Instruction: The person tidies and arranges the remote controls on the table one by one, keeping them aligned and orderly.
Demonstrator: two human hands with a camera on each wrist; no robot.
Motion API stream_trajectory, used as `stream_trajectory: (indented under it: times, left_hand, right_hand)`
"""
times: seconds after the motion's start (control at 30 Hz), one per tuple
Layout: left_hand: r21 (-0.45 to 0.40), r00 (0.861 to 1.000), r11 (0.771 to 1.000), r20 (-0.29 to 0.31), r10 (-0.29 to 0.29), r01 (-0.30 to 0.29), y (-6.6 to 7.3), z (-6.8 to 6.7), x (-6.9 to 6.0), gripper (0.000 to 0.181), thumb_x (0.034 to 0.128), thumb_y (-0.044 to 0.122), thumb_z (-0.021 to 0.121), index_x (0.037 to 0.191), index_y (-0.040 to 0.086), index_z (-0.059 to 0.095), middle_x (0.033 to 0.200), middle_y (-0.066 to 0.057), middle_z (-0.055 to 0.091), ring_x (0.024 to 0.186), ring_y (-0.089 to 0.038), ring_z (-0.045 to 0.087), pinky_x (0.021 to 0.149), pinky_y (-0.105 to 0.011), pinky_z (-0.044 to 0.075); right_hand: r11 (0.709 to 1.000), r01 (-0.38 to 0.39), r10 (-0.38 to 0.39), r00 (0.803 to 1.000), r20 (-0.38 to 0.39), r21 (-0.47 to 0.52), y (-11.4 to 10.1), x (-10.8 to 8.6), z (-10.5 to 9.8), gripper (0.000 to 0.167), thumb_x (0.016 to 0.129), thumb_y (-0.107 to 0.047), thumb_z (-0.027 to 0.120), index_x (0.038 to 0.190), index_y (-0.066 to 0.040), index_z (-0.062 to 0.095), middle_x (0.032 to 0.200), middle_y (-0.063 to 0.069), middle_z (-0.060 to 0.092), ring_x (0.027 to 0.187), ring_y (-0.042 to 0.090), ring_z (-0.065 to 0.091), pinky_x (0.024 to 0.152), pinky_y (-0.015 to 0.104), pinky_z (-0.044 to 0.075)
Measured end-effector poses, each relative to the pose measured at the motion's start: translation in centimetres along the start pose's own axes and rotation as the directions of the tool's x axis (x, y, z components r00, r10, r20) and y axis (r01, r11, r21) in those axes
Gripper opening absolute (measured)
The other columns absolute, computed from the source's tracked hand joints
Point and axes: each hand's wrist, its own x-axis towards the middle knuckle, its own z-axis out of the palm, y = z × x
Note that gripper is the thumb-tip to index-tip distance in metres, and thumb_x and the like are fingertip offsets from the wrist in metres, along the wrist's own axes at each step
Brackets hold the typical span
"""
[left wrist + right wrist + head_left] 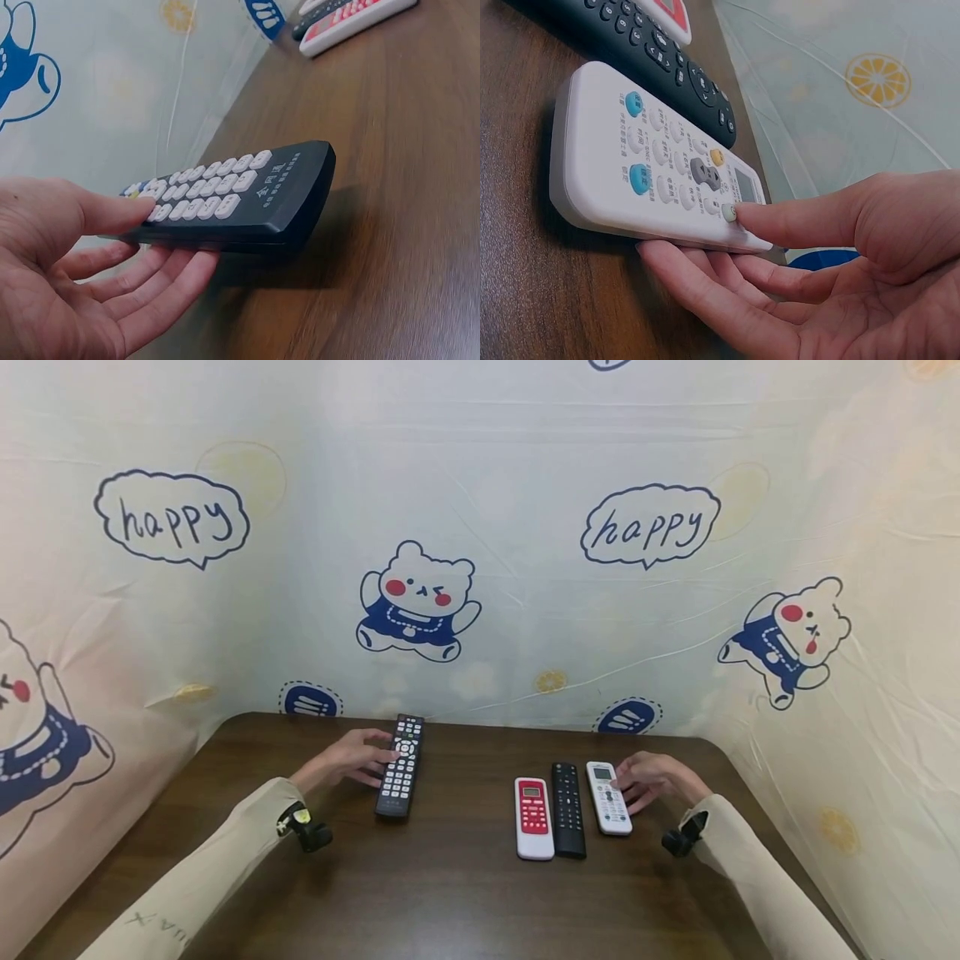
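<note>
My left hand holds a long black remote control with white buttons. In the left wrist view the thumb lies on the button face and the fingers are under its edge; the remote is tilted, its near end raised over the wood. At the right, my right hand grips a white remote control with a small screen. Seen from the right wrist, the thumb presses near a pale green button and the fingers are at the lower edge of that white remote.
A black remote lies beside the white one, and left of it a red and white remote. All are on the dark wooden table. A printed curtain hangs behind the table's far edge.
</note>
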Motion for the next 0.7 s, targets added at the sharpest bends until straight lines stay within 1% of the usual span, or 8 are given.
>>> stream_trajectory:
  times: [0.13,0.23,0.37,0.5,0.7]
  left_hand:
    - [-0.015,1.0,1.0,-0.002,0.003,-0.003,0.5,1.1,0.3,0.071,0.1003,0.021,0.072,0.156,-0.005,0.036,0.129,-0.029,0.063,0.108,-0.036,0.071,0.081,-0.043,0.065]
    - [-0.034,1.0,0.999,0.009,0.012,-0.012,0.8,2.1,0.5,0.071,0.1004,0.02,0.072,0.156,-0.006,0.036,0.129,-0.029,0.063,0.108,-0.036,0.072,0.08,-0.043,0.065]
    - [-0.07,0.999,0.997,0.024,0.031,-0.03,1.2,3.4,0.6,0.07,0.1002,0.018,0.072,0.155,-0.007,0.037,0.129,-0.03,0.063,0.11,-0.038,0.071,0.081,-0.044,0.065]
    - [-0.087,0.998,0.995,0.034,0.046,-0.043,1.7,4.6,0.6,0.067,0.1004,0.016,0.072,0.153,-0.008,0.038,0.129,-0.03,0.063,0.111,-0.039,0.071,0.081,-0.045,0.065]
    - [-0.119,0.997,0.991,0.048,0.065,-0.058,1.8,6.3,0.3,0.063,0.0999,0.014,0.072,0.15,-0.007,0.042,0.121,-0.027,0.067,0.102,-0.033,0.073,0.078,-0.045,0.065]
  right_hand:
    - [1.0,0.001,-0.001,1.0,-0.002,0.004,0.0,0.0,-0.1,0.017,0.102,0.001,0.061,0.116,0.006,0.053,0.101,0.017,0.064,0.09,0.026,0.068,0.083,0.042,0.065]
    - [1.0,0.0,0.0,1.0,-0.001,0.003,0.0,0.0,-0.1,0.018,0.102,0.0,0.061,0.116,0.007,0.052,0.102,0.018,0.063,0.092,0.027,0.067,0.084,0.042,0.065]
    - [1.0,-0.001,0.001,1.0,0.001,0.003,0.0,0.1,-0.1,0.018,0.102,0.001,0.061,0.117,0.007,0.052,0.103,0.018,0.063,0.092,0.027,0.067,0.084,0.043,0.065]
    - [1.0,0.003,-0.003,1.0,0.005,0.001,0.1,0.2,-0.1,0.017,0.103,0.0,0.06,0.116,0.007,0.052,0.102,0.017,0.063,0.092,0.026,0.067,0.084,0.042,0.065]
    - [1.0,0.014,-0.014,0.999,0.044,0.004,-0.1,0.0,-0.2,0.013,0.103,0.0,0.059,0.113,0.005,0.052,0.101,0.016,0.063,0.092,0.025,0.066,0.083,0.039,0.065]
